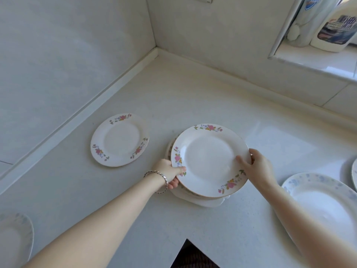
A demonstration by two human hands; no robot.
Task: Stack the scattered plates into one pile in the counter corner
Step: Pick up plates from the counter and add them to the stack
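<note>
A small pile of plates sits mid-counter, topped by a white plate with pink flowers [209, 159]. My left hand [170, 174] grips the pile's left rim, thumb on top and fingers under it. My right hand [255, 165] pinches the top plate's right rim. A single pink-flowered plate [119, 140] lies flat to the left, nearer the wall. A blue-patterned plate [320, 198] lies at the right, another blue-patterned plate [13, 236] at the lower left. A sliver of one more plate [354, 175] shows at the right edge.
The white counter [193, 93] runs back to the corner [157, 49] where two tiled walls meet. A window sill at the upper right carries a detergent bottle [334, 26]. The counter's front edge notches in at bottom centre [189, 254].
</note>
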